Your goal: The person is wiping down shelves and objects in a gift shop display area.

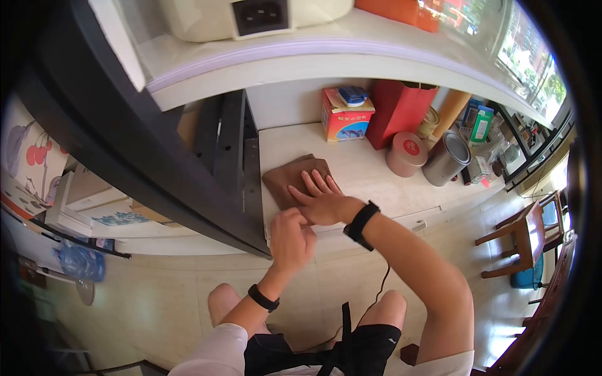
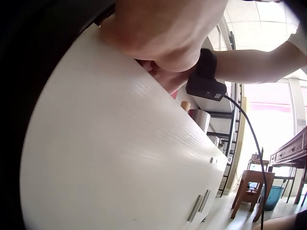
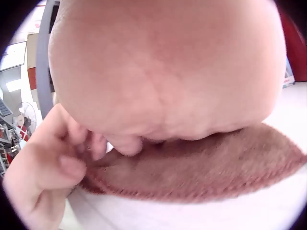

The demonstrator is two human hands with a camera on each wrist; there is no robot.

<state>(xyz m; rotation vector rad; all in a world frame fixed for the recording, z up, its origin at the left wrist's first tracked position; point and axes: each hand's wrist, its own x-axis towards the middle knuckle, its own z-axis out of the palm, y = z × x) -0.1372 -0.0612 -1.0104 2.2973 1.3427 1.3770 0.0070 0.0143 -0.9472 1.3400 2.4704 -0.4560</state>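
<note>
A folded brown cloth [image 1: 283, 178] with an overstitched edge lies on the white cabinet top. My right hand [image 1: 325, 202] rests palm down on it, fingers spread and straight across its right side. At the cloth's near edge, my left hand [image 1: 291, 241] has its fingers curled, close against the right hand. In the right wrist view the left thumb and fingers pinch a corner of the cloth [image 3: 206, 167], partly hidden behind the right palm. From the left wrist the cloth is hidden by the hand and the cabinet front.
Behind the cloth stand a red and yellow box [image 1: 346, 119], a red paper bag [image 1: 401, 113], a round pink tin [image 1: 406, 155] and a grey canister [image 1: 447, 158]. A dark metal post [image 1: 169, 144] rises close on the left. A white shelf [image 1: 351, 59] overhangs the cabinet top.
</note>
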